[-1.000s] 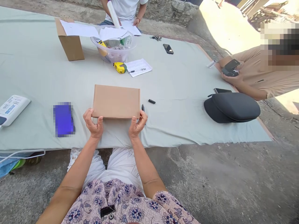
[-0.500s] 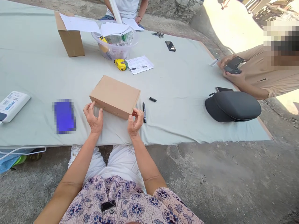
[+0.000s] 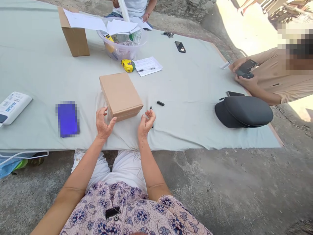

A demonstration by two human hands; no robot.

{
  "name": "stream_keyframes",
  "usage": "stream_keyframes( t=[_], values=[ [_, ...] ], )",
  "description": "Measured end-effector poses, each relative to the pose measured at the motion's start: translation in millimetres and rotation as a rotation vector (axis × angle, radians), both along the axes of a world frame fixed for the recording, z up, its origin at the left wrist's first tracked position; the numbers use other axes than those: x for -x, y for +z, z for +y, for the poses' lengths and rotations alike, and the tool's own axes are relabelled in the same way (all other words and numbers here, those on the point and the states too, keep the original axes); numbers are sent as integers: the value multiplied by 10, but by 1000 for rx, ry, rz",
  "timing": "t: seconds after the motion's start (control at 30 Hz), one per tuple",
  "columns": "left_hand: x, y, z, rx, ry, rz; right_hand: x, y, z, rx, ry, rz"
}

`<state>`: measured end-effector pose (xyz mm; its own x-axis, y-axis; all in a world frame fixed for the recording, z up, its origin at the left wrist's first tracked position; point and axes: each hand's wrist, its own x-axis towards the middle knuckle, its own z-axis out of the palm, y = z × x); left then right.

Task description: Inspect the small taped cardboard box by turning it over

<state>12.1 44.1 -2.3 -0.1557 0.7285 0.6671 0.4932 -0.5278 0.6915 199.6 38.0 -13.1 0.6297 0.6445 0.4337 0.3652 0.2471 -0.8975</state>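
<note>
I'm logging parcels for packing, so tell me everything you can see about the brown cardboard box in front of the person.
The cardboard box is plain brown, unprinted, shallow and rectangular. It is closed, with a seam line along its near side. It lies flat on the grey-green cloth, its long side running away from the person, slightly skewed. The left hand and right hand are open at its near corners; whether either touches it cannot be told.
</note>
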Motion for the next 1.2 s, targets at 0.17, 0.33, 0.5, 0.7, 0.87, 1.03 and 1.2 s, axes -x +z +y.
stream_keyframes(
  t=[0.17,0.33,0.5,0.7,0.87,1.03,1.2],
  values=[
    [6,3,1,-2,-25,3,59,56,-39,34,234,-135],
    [30,45,-47,-51,-16,58,55,61,-107,-11,120,-214],
    [-23,25,-42,-137,-43,118,68,55,-98,-141,70,-375],
    [-83,-20,-17,-152,-77,73,159,203,-155,-46,111,-520],
    [-123,-26,-4,-146,-16,72,249,285,-193,6,88,-423],
    [-115,-33,-16,-83,-18,52,175,272,-202,-20,147,-398],
    [-93,-18,-49,-54,-52,46,71,240,-201,-81,179,-369]
  ],
)
